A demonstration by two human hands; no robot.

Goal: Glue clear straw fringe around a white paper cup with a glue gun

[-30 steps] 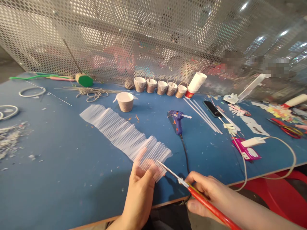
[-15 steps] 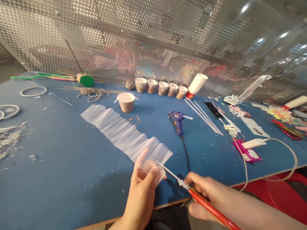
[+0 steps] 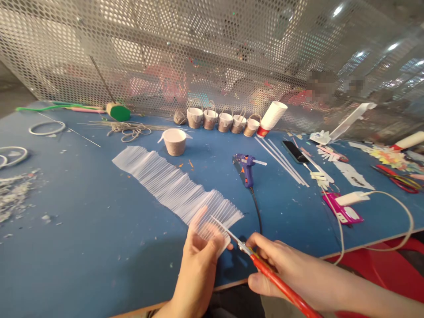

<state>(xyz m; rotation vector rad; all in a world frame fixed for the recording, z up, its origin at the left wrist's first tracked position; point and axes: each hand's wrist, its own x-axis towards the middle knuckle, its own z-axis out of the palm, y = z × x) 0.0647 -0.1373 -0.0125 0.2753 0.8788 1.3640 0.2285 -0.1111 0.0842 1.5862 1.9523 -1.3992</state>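
A long strip of white pleated, see-through material (image 3: 165,185) lies slantwise over the blue table. My left hand (image 3: 202,251) pinches its near end between thumb and fingers, with some fingers showing through from underneath. In my right hand (image 3: 278,265) is a pair of scissors (image 3: 265,267) with red handles. Their blades reach over the near end of the strip, close beside my left fingers. Whether the blades are cutting into the material, I cannot tell. Past the strip stands a twine-wrapped paper cup (image 3: 175,143), and to its right lies a purple glue gun (image 3: 245,168).
Several small twine-covered buckets (image 3: 225,122) and a leaning stack of paper cups (image 3: 272,118) line the perforated metal screen (image 3: 159,57). Glue sticks (image 3: 281,161), a phone (image 3: 294,151) and a white cable (image 3: 410,216) lie to the right. Paper scraps (image 3: 15,192) are at left.
My right hand and the scissors have moved left and slightly up, so the blades reach further over the strip. My left hand keeps its pinch, shifted very slightly right.
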